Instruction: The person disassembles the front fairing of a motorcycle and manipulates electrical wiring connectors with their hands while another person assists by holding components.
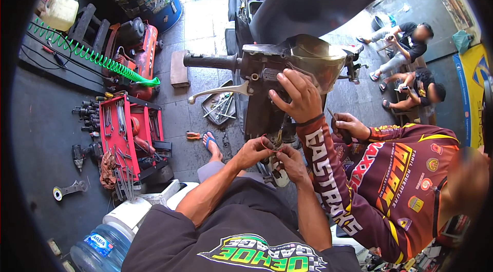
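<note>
Below the scooter's dark handlebar housing, my left hand pinches a thin red wire. My right hand is closed on wiring just to its right, beside a bundle of yellowish wires hanging from the scooter. Above them, a co-worker's hand rests on the housing, near the silver brake lever. That co-worker's other hand holds a slim dark tool. My sandaled foot shows at the left of my hands.
A red tool cart, red compressor and orange-handled pliers are left. A tray of tools lies beside the scooter. The co-worker in maroon is close right; two seated people are beyond. A water jug sits lower left.
</note>
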Motion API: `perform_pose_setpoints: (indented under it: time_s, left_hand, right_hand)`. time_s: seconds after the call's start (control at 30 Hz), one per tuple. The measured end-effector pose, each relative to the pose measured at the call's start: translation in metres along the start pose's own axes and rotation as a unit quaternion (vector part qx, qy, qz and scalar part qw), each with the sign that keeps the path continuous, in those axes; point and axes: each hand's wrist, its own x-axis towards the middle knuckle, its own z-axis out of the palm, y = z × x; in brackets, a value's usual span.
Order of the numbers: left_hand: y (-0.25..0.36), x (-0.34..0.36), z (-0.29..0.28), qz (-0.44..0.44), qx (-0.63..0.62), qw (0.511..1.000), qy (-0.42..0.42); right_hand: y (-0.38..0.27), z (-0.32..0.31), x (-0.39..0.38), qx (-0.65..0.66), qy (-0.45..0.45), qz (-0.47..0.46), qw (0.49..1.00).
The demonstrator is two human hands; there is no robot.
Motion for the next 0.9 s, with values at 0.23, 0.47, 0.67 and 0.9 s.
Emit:
perform_pose_setpoints:
  time_s: [0.23,0.47,0.67,0.9]
  left_hand:
    - [0.029,-0.013,0.02,0.091,0.256,0.96,0.065]
    - [0.025,-0.016,0.027,0.035,0.137,0.989,0.046]
    - [0.023,-0.009,0.02,0.052,0.12,0.989,0.071]
    - [0.008,-0.01,0.019,0.066,0.126,0.985,0.101]
  right_hand:
    - [0.0,0.014,-0.014,-0.207,0.139,-0.14,0.958]
    - [0.004,0.018,-0.02,-0.048,0.137,-0.069,0.987]
    - [0.009,0.031,-0.011,0.046,0.161,-0.065,0.984]
    - [0.009,0.033,-0.013,0.009,0.141,-0.121,0.983]
